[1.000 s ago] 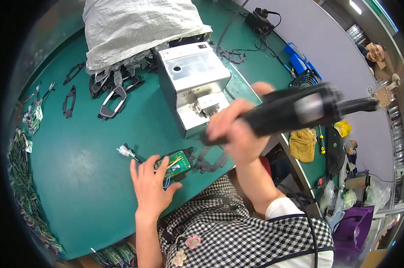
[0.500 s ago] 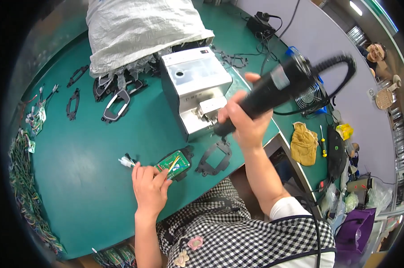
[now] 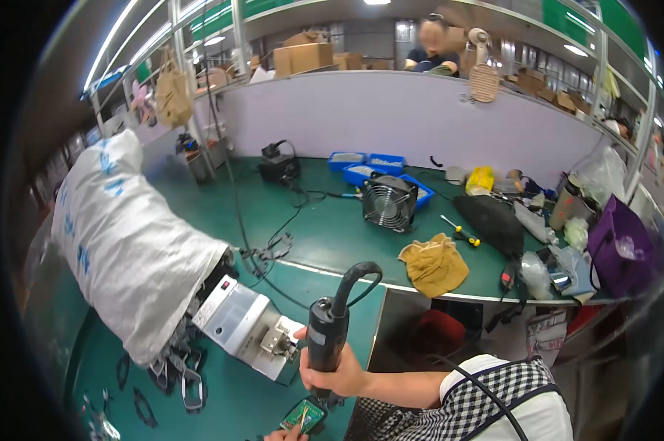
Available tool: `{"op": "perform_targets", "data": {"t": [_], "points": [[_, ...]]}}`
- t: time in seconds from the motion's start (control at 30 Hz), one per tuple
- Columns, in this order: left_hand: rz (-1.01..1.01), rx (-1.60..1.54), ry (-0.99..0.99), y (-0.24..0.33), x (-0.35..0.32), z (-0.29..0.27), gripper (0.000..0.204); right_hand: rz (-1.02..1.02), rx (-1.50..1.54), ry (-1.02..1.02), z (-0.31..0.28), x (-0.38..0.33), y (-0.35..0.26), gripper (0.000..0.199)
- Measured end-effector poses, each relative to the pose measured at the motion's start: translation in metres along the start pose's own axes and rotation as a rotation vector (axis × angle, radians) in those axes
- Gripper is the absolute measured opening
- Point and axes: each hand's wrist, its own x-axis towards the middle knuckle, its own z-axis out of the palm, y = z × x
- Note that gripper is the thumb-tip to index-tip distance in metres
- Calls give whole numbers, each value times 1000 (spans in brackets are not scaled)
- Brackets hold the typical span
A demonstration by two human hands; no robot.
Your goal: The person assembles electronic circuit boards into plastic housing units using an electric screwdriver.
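Swung closer to the green circuit board [image 3: 314, 414] than half a second ago, the black tool [image 3: 326, 331] stands near-upright, its cord [image 3: 355, 273] uppermost, wrapped by the right hand [image 3: 339, 377]. That board lies just beneath, beside the left hand [image 3: 286, 435], whose grip I can't tell.

The boxy machine [image 3: 247, 331] is silver with a red switch [image 3: 226, 286]; the tabletop [image 3: 317, 239] around it is green. Left of it, the sack [image 3: 134, 257] is white with blue markings. Beyond it are a pale lilac partition [image 3: 347, 110] and blue trays [image 3: 391, 170]. To its right are a black handheld tool [image 3: 325, 344], mustard cloth [image 3: 436, 266], purple bag [image 3: 617, 239] and black-and-white checked apron [image 3: 519, 381]; nearer, a green circuit board [image 3: 312, 416].
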Motion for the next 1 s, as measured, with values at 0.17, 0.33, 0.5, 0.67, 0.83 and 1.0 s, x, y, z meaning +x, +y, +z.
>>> {"op": "perform_targets", "data": {"t": [0.17,0.33,0.5,0.67,0.83,1.0], "points": [[-67,26,35,7,-1,-4,22,-18,0,6,1,-2,-5,57],[-141,92,26,14,1,-7,29,-29,43,24,1,0,-4,56],[-164,75,-10,12,0,1,33,-2,2,39,-7,1,-3,57],[-124,5,71,3,-9,8,36,-11,24,31,-7,-3,-5,58],[-154,11,46,10,-8,3,36,12,22,44,-10,-7,-1,58],[-221,-24,35,19,-3,-4,43,20,18,43,-8,-6,-1,58]]}}
